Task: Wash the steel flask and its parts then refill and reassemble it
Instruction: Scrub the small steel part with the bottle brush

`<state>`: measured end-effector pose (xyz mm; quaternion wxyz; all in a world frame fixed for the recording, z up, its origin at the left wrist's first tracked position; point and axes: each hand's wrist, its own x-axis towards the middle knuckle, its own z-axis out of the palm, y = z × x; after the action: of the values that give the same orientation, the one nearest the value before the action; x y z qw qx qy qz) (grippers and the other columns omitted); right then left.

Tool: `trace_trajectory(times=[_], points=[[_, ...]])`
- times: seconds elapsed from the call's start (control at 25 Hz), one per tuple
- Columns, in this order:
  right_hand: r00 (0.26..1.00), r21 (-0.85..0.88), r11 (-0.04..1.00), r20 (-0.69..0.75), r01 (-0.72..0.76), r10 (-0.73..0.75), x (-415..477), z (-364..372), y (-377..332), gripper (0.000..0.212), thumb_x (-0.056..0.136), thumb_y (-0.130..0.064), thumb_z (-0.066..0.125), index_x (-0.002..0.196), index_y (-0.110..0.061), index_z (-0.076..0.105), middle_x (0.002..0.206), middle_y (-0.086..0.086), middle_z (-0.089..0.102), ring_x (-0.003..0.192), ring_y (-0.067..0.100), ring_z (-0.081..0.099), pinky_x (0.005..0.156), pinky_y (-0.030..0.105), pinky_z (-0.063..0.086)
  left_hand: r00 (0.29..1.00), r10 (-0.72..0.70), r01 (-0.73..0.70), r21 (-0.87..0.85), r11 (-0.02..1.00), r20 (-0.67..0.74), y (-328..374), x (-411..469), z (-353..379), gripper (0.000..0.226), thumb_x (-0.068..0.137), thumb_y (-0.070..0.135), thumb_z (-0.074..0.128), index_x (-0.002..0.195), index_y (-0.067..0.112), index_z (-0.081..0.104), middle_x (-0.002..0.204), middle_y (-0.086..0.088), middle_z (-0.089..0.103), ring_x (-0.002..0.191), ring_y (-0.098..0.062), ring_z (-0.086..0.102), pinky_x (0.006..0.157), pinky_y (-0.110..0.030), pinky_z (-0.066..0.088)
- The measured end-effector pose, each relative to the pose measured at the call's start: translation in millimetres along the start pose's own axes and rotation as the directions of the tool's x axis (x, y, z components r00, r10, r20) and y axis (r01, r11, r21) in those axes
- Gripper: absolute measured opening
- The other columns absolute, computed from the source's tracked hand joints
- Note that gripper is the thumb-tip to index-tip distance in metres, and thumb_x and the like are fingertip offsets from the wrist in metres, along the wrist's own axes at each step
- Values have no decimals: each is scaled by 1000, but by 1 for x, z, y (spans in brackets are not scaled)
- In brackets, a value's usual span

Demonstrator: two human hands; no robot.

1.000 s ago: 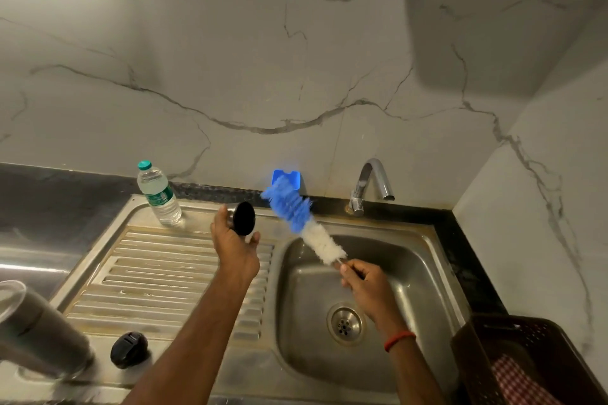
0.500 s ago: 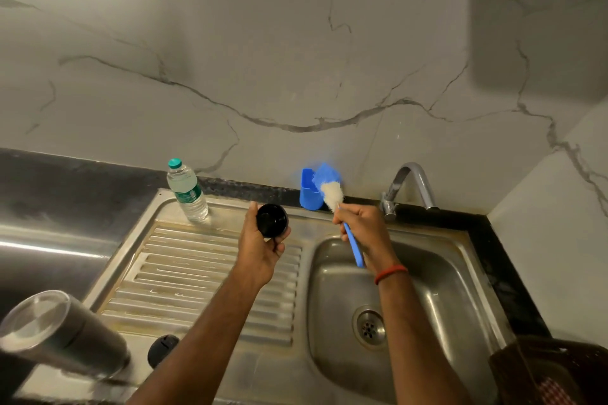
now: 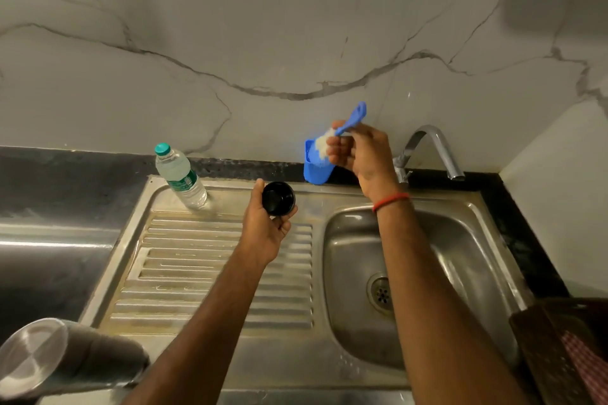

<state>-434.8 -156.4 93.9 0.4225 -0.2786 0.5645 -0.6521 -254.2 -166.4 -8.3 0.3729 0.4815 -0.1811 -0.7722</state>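
The sink bowl [image 3: 460, 240] is the big dip on the right. Far to its left, at the front corner of the counter, sits the steel flask [image 3: 72, 358], with its round top showing. Just right of the bowl, near the front, is a dark basket [image 3: 546, 348] with a checked cloth [image 3: 585, 368] in it. Left of the bowl, over the ribbed draining part [image 3: 197, 266], the left hand [image 3: 263, 233] curls its fingers and thumb round a small black cap [image 3: 278, 198]. Behind the bowl's back left corner, the right hand [image 3: 358, 154] pinches the blue handle of a bottle brush [image 3: 353, 117]. The brush's white bristles are down in a blue holder [image 3: 314, 173] by the wall. A water bottle [image 3: 181, 176] stands at the back, farther left of the bowl. The tap [image 3: 431, 148] rises behind the bowl.
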Motion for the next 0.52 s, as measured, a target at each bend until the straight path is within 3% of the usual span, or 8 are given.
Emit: trace_trajectory(times=[0.16, 0.36, 0.44, 0.52], points=[[996, -76, 993, 19, 92, -91, 33, 14, -1, 40, 99, -36, 58, 117, 0, 65, 87, 14, 64, 71, 21, 59, 60, 26, 52, 1000, -3, 3, 18, 1000, -2, 2, 9, 1, 55, 92, 65, 58, 130, 25, 61, 95, -1, 80, 94, -21, 74, 70, -29, 50], [972, -427, 894, -117, 136, -204, 75, 24, 19, 25, 96, -29, 65, 105, -7, 73, 80, 9, 73, 58, 10, 62, 58, 27, 54, 1000, -2, 1, 36, 999, 28, 6, 18, 7, 58, 92, 65, 56, 132, 24, 61, 94, 0, 80, 90, -19, 74, 69, -29, 48], [977, -504, 852, -67, 142, -203, 83, 24, 21, 33, 99, -26, 59, 128, -12, 65, 90, 3, 74, 63, 9, 66, 60, 27, 57, 999, 1, -3, 36, 999, 38, 7, 20, 9, 57, 92, 65, 56, 131, 24, 61, 94, 0, 80, 88, -18, 74, 70, -29, 47], [973, -547, 815, -1, 191, -229, 80, 17, 21, 57, 100, -25, 57, 153, -20, 37, 99, -2, 73, 72, 10, 71, 66, 24, 59, 999, 3, -5, 41, 999, 48, 6, 22, 11, 57, 92, 65, 56, 131, 24, 61, 97, -1, 79, 87, -18, 75, 70, -29, 47]])
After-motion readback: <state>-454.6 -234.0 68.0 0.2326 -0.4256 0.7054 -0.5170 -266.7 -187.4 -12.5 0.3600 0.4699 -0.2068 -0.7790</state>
